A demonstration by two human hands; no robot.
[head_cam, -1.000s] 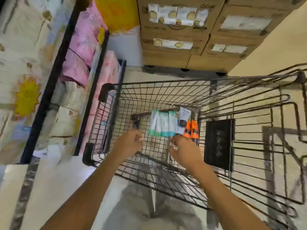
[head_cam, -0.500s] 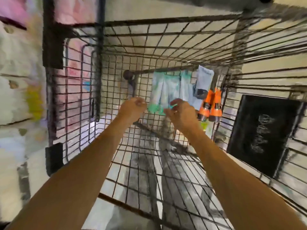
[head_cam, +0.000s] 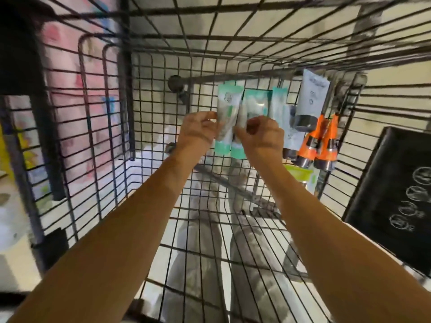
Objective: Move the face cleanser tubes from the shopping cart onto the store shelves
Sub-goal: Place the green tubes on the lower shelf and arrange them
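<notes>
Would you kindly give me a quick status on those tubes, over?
Left hand grips leftmost teal tube. Right hand pinches next teal tube. Both tubes low in the cart. Orange tubes to the right, clear of both hands.

Blurred pink packs [head_cam: 63, 73] stand stacked; pale floor [head_cam: 394, 94] spreads right of them, whitish packs [head_cam: 9, 220] nearer.

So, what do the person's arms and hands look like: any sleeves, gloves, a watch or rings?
The left hand and right hand wear no gloves, and no ring, watch or bracelet shows. The left forearm and right forearm are uncovered, with no sleeve down to the picture's lower edge.
</notes>
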